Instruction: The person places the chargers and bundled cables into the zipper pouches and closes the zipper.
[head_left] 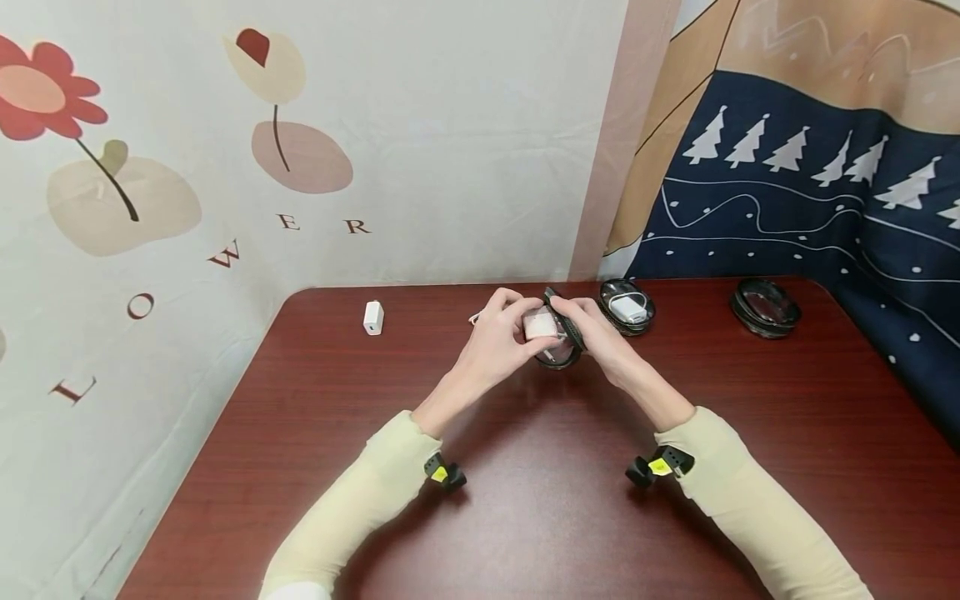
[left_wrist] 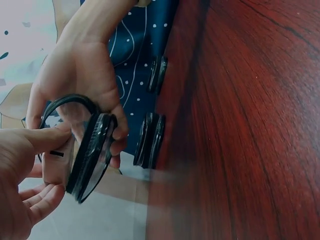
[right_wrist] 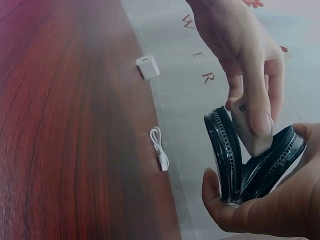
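Note:
My left hand (head_left: 495, 335) pinches a white charger plug (right_wrist: 252, 131) between thumb and fingers, its port slot showing in the left wrist view. My right hand (head_left: 600, 337) holds a small round zip case (right_wrist: 223, 155) with black zipper edges and clear sides. The case is unzipped and spread apart, its two halves forming a V in the right wrist view. The plug sits at the mouth of the case, its lower end between the halves. Both hands are raised above the far part of the table.
On the brown table (head_left: 300, 467), a second white charger plug (head_left: 373, 318) stands at the far left. A coiled white cable (right_wrist: 159, 150) lies near the back edge. To the right are a round case (head_left: 628, 308) with white contents and another round case (head_left: 765, 308). Curtains hang behind.

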